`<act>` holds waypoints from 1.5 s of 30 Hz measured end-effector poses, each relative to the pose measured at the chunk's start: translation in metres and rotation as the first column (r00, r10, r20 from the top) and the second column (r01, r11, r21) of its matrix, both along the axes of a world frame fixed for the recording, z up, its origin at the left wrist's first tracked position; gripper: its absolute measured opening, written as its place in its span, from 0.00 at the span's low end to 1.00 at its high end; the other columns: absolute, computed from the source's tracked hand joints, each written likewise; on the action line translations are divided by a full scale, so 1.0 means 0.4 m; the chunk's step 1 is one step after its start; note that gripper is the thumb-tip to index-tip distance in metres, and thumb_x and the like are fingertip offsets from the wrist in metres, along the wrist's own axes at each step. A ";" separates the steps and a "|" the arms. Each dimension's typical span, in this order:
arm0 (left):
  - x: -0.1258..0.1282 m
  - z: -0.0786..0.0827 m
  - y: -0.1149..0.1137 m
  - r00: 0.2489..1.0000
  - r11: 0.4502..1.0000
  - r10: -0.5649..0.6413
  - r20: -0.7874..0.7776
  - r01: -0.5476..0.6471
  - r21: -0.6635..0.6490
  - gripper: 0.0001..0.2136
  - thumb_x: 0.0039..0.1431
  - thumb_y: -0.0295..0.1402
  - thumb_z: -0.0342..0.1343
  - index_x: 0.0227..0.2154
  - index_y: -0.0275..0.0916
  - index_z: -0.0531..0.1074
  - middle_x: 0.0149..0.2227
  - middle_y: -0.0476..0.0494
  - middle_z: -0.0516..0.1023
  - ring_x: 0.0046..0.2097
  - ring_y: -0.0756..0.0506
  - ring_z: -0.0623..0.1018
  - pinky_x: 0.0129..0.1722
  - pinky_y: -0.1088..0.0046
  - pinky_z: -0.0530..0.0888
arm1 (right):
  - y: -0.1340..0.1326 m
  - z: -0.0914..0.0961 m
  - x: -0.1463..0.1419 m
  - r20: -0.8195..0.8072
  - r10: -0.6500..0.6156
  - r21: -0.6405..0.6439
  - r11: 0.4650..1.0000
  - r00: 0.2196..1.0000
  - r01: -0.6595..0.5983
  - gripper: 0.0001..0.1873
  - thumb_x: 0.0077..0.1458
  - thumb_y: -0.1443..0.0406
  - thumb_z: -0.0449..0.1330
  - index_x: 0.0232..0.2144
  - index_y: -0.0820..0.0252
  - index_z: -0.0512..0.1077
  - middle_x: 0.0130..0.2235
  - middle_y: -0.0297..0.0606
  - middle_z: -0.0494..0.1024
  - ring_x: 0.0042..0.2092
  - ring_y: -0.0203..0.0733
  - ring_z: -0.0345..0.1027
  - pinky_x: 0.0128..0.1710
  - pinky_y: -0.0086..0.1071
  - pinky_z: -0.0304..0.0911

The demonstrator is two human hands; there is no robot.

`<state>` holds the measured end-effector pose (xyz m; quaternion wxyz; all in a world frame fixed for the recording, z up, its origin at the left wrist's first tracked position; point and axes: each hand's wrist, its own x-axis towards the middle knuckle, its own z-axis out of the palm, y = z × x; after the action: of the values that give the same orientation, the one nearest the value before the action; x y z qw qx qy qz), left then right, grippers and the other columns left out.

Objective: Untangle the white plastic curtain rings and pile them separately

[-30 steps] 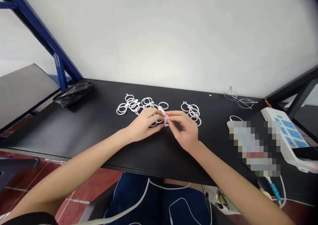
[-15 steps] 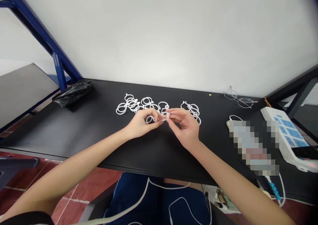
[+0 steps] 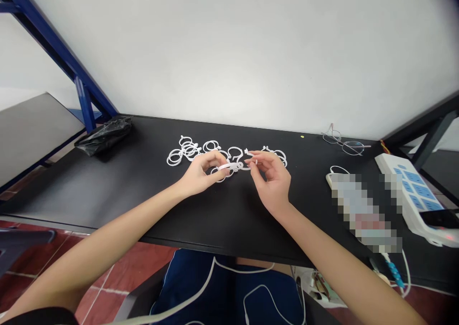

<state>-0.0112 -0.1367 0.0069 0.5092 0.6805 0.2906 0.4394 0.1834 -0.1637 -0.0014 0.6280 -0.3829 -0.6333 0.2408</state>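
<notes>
Hands have drawn apart since the prior frame: left hand (image 3: 199, 174) pinches a white plastic loop tie (image 3: 233, 167) mid-way along the black table's (image 3: 89, 193) back edge, right hand (image 3: 273, 181) at its far end, grip there unclear, left ring cluster (image 3: 187, 149) and right ring cluster (image 3: 278, 156) behind.

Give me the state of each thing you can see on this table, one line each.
Left hand: raised off the table, gripping a white plastic ring.
White ring: held up, flexed between both hands.
Right hand: raised, fingertips at the ring's far end; grip unclear.
Ring heaps: loose, overlapping, lying flat.
Glasses: unfolded, lying on the table.
Black bag: crumpled.
Power strip: red light appears lit.
</notes>
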 end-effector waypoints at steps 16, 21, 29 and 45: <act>-0.004 0.012 -0.001 0.997 1.000 0.012 -0.078 -0.010 0.019 0.19 0.66 0.44 0.48 0.29 0.35 0.74 0.32 0.43 0.75 0.39 0.46 0.75 0.44 0.69 0.71 | -0.004 0.009 0.004 -0.022 -0.099 -0.044 0.994 0.995 0.098 0.04 0.60 0.64 0.59 0.39 0.55 0.72 0.40 0.38 0.77 0.35 0.38 0.75 0.38 0.37 0.74; -0.005 0.004 0.003 0.999 0.999 -0.016 -0.045 0.015 -0.035 0.19 0.67 0.44 0.47 0.30 0.34 0.74 0.33 0.42 0.74 0.40 0.45 0.75 0.47 0.68 0.72 | -0.004 0.010 0.003 -0.031 -0.089 -0.041 0.995 0.996 0.088 0.03 0.61 0.65 0.59 0.38 0.55 0.72 0.39 0.37 0.77 0.35 0.37 0.75 0.38 0.35 0.74; -0.007 -0.001 0.004 0.998 0.995 -0.061 0.003 0.062 -0.072 0.15 0.65 0.37 0.48 0.30 0.34 0.75 0.34 0.42 0.74 0.42 0.44 0.75 0.49 0.66 0.70 | -0.005 0.008 0.004 -0.034 -0.085 -0.038 0.996 0.996 0.084 0.04 0.61 0.65 0.58 0.39 0.55 0.72 0.40 0.37 0.78 0.35 0.38 0.75 0.39 0.36 0.74; -0.004 0.019 -0.004 0.996 0.997 -0.045 -0.071 0.041 -0.060 0.12 0.63 0.36 0.49 0.31 0.35 0.74 0.36 0.42 0.75 0.44 0.43 0.75 0.47 0.67 0.71 | -0.005 0.012 0.006 0.017 -0.086 -0.012 0.996 0.996 0.087 0.06 0.62 0.64 0.56 0.40 0.54 0.73 0.41 0.38 0.78 0.36 0.39 0.75 0.40 0.37 0.74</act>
<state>-0.0128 -0.1385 0.0144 0.5273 0.6870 0.3069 0.3947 0.1859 -0.1658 0.0033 0.6302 -0.4159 -0.6197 0.2143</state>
